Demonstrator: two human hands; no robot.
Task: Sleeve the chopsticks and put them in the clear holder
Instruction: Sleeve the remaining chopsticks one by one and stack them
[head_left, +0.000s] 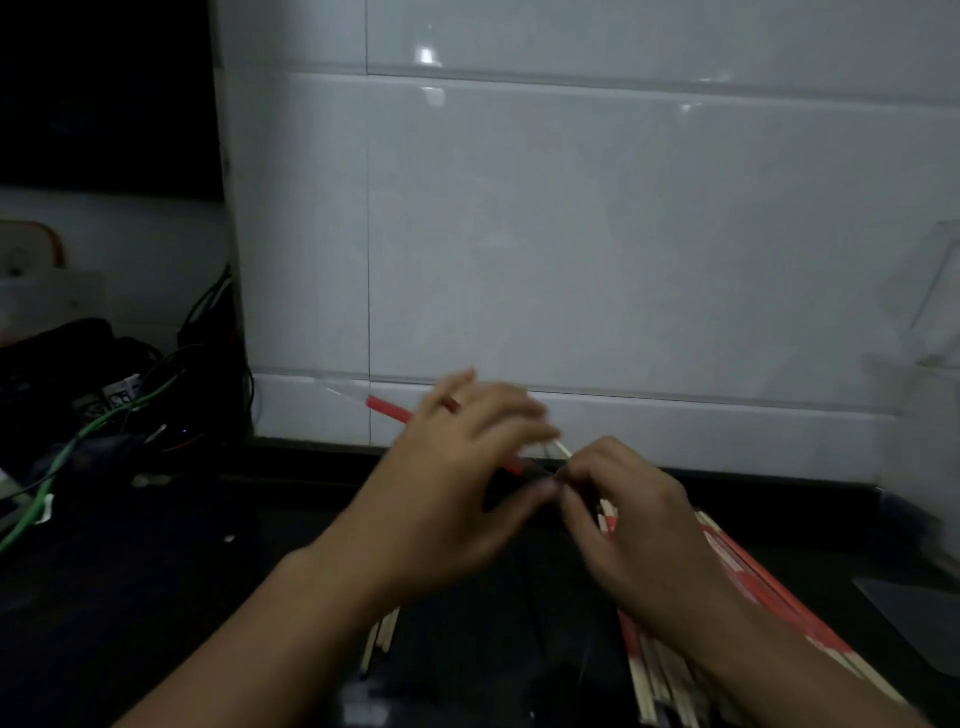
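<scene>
Pinching a red sleeve (395, 413) that slants toward ten o'clock, the left hand (457, 478) meets the right hand (628, 514), whose curled fingers grip its near end. Loose chopsticks (670, 680) lie at five o'clock on the dark table (156, 597).

Red sleeve (387, 407) (clear-tipped), pale chopsticks (660, 675), black counter (156, 597), white tiles (571, 234), green cable (62, 462).
</scene>
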